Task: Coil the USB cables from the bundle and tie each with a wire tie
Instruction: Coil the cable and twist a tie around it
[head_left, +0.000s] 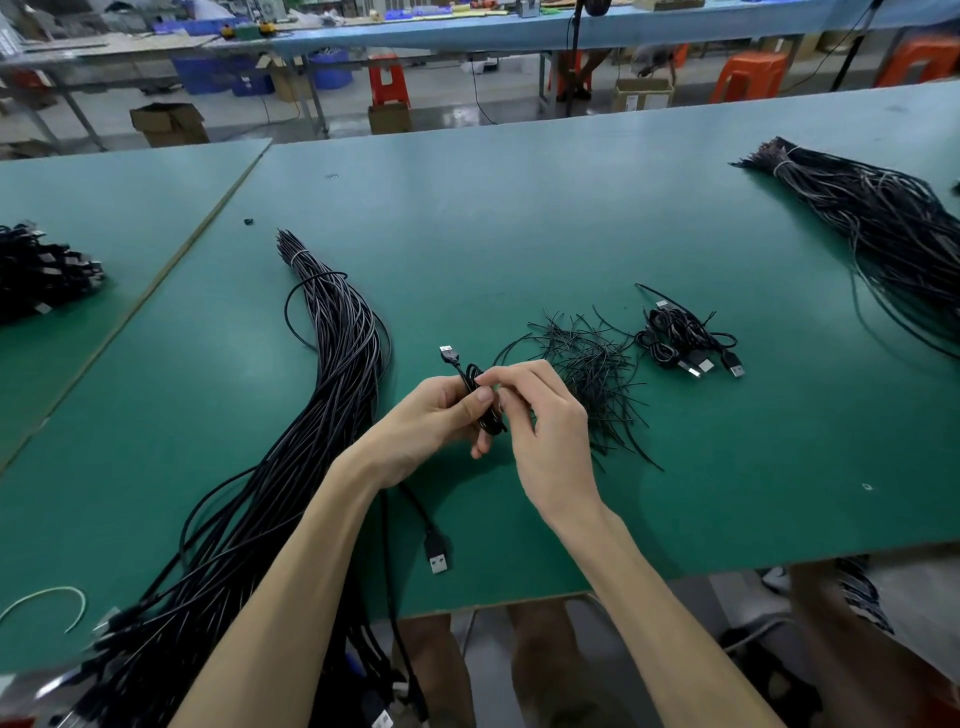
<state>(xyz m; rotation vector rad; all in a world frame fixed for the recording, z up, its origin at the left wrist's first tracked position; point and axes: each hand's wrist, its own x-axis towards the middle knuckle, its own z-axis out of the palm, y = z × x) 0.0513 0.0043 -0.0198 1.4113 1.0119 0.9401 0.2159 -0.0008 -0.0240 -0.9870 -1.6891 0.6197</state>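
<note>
Above the green table (519, 218), my left hand (423, 423) grips a coiled black USB cable (480, 400); its plug (449, 354) sticks up to the left. My right hand (540, 415) pinches the coil's top with thumb and fingertips; whether a wire tie is between them is hidden. A long bundle of black cables (332, 374) lies to the left and runs off the near edge. A loose pile of black wire ties (592, 364) lies just right of my hands. Several tied coils (685, 340) sit beyond the ties.
A second large cable bundle (883, 218) lies at the far right. A heap of black coils (41, 270) sits on the left table. A loose USB plug (438, 556) lies near the front edge. Workbenches, boxes and stools stand behind.
</note>
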